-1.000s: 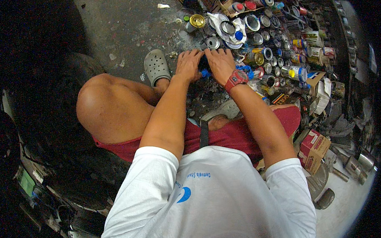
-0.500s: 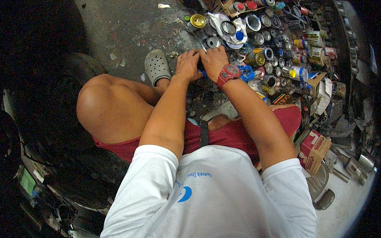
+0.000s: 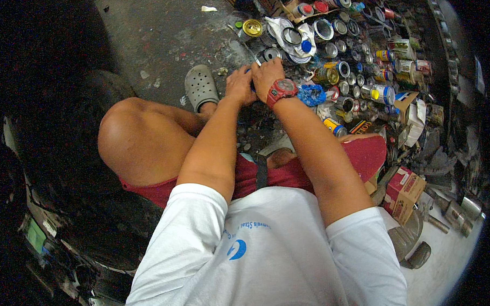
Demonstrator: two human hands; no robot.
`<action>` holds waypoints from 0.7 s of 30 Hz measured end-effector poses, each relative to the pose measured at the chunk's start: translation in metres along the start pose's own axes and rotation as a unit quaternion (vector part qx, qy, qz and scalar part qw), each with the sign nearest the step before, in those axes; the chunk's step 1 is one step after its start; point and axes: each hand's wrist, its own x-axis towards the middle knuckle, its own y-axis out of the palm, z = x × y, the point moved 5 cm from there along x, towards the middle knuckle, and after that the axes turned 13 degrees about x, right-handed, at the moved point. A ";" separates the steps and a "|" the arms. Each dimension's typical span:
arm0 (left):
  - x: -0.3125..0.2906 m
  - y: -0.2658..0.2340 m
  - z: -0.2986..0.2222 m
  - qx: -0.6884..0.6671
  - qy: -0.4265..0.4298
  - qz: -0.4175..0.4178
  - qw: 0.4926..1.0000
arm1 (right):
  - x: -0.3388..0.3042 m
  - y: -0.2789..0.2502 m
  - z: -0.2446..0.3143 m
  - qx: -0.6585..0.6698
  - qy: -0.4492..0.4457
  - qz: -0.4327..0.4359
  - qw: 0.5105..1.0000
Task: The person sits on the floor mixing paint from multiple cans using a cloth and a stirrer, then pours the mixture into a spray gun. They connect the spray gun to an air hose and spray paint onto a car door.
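Observation:
My two hands are close together in front of me, at the edge of a mass of tins. My left hand point(image 3: 239, 87) has its fingers bent round something mostly hidden; a bit of dark blue point(image 3: 251, 79) shows between the hands. My right hand point(image 3: 268, 79), with a red watch point(image 3: 281, 90) on the wrist, is closed beside it, its fingers bent down over something I cannot make out. A thin pale stick point(image 3: 257, 61) sticks out beyond the right fingers. Just past them stands a tin with a grey top point(image 3: 272, 54).
Crowded tins and jars spread to the right, among them a gold-topped tin point(image 3: 252, 28), a stained white cloth point(image 3: 285, 33) and a crumpled blue bag point(image 3: 311, 95). A red-and-tan carton point(image 3: 404, 195) stands lower right. A dark tyre-like shape point(image 3: 67, 175) is at the left.
Both hands have shifted slightly, the right one to the left and closer to the left hand. More of the blue bag beside the right wrist now shows.

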 end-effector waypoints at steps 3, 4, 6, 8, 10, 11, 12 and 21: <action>0.000 0.003 0.002 0.004 0.001 0.004 1.000 | 0.002 0.001 0.002 -0.011 0.005 0.022 1.000; 0.000 0.004 0.003 0.008 0.003 0.002 1.000 | 0.002 0.002 0.002 -0.017 0.003 0.029 0.999; 0.001 0.005 0.004 0.003 0.005 0.000 1.000 | 0.000 0.003 0.001 -0.020 -0.002 0.009 1.000; 0.002 0.005 0.004 0.000 0.004 0.002 1.000 | -0.002 0.005 -0.002 -0.007 -0.014 -0.019 1.000; 0.002 0.003 0.002 -0.002 0.000 0.011 1.000 | -0.007 0.005 -0.012 0.018 -0.030 -0.056 0.998; 0.002 0.001 0.001 -0.008 0.000 0.009 1.000 | -0.011 0.004 -0.018 0.031 -0.040 -0.082 0.995; 0.001 -0.001 0.000 -0.012 -0.001 0.013 1.000 | -0.017 0.004 -0.024 0.040 -0.048 -0.107 0.992; -0.006 -0.021 -0.009 -0.021 0.009 0.010 1.000 | -0.065 0.019 -0.078 0.234 -0.052 -0.161 0.957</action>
